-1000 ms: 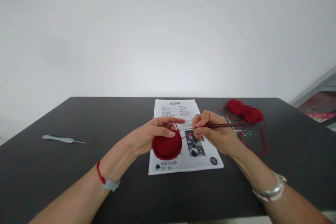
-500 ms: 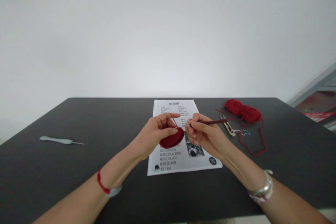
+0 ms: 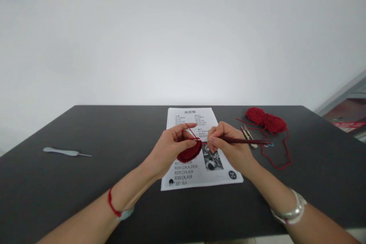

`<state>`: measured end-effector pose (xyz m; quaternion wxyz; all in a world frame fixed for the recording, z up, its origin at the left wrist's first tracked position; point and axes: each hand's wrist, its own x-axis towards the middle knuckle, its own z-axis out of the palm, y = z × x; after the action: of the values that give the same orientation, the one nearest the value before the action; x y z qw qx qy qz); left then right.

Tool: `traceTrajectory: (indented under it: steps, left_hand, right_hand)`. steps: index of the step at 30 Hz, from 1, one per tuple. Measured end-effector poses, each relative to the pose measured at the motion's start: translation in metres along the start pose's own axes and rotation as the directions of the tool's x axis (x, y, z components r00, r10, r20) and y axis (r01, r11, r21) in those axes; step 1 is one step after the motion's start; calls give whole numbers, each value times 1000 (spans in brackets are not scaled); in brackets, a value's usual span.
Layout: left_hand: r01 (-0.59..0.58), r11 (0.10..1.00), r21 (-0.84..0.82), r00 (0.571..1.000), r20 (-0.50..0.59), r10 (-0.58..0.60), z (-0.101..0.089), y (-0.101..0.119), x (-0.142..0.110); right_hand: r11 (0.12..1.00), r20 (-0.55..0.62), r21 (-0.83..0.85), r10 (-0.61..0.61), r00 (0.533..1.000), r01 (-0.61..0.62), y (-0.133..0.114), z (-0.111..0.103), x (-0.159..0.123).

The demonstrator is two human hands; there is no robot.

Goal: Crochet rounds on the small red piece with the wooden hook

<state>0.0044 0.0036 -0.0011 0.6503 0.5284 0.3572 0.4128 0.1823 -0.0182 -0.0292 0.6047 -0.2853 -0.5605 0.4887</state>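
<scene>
My left hand point(image 3: 174, 143) pinches a dark red crochet piece point(image 3: 190, 153), a small rounded shape, between thumb and fingers. A strand of red yarn point(image 3: 191, 129) runs from its raised index finger down to the edge of the piece. In my right hand point(image 3: 225, 143) is a crochet hook point(image 3: 246, 141) with a dark red-brown handle, which points out to the right. Its thin metal shaft reaches left to the top edge of the crochet piece; the tip is too small to make out. Both hands are above the printed sheets point(image 3: 206, 183).
A red yarn ball point(image 3: 265, 120) lies at the back right, its loose strand curling on the dark table point(image 3: 120, 133). Beside it are thread snips point(image 3: 248, 133) with a light blue loop, partly behind the hook. A grey-handled hook point(image 3: 61, 151) lies at the left.
My right hand has turned and shifted slightly right, and the hook's handle now reaches farther right and lower. The crochet piece and left hand have moved slightly right.
</scene>
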Motion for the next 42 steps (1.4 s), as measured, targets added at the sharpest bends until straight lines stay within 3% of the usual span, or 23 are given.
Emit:
traceTrajectory:
  steps: [8, 13, 16, 19, 22, 26, 30, 32, 34, 36, 39, 42]
  left_hand:
    - [-28, 999, 28, 999, -15, 29, 1, -1, -1]
    - [-29, 997, 70, 998, -54, 33, 2, 1, -2]
    - [-38, 995, 95, 995, -83, 46, 4, 2, -3]
    - [-47, 993, 111, 987, -151, 64, 8, 1, -5]
    - [-27, 997, 71, 981, -187, 40, 11, -1, -6]
    - [74, 994, -75, 993, -81, -80, 9, -2, -5]
    - [256, 933, -251, 966, 36, -255, 7, -2, -3]
    - [257, 917, -304, 964, 16, -265, 9, -3, -4]
    - [196, 931, -310, 975, -44, -219, 12, -5, -4]
    - [126, 953, -275, 983, -95, -158, 14, -7, -5]
    - [41, 981, -190, 988, -137, -68, 13, -8, -4]
    - [-29, 992, -119, 987, -159, 10, 10, -7, -3]
  right_hand:
    - [955, -6, -281, -104, 995, 98, -4, 3, -4]
    - [844, 43, -494, -218, 975, 210, -5, 5, -6]
    - [721, 143, -593, -342, 929, 357, -7, 8, -8]
    - [575, 280, -628, -462, 842, 524, -3, 11, -10]
    - [483, 385, -635, -479, 789, 603, 5, 12, -10]
    - [425, 484, -619, -455, 747, 660, 9, 6, -4]
    - [329, 571, -597, -466, 676, 732, 10, 2, -2]
    - [285, 531, -663, -473, 703, 692, 14, 5, -6]
    - [351, 417, -721, -469, 778, 598, 19, 10, -10]
    - [560, 244, -679, -438, 865, 475, 23, 14, -13]
    - [904, -23, -358, -257, 966, 232, 25, 16, -12]
    - [996, -107, -48, -86, 990, 82, 21, 14, -7]
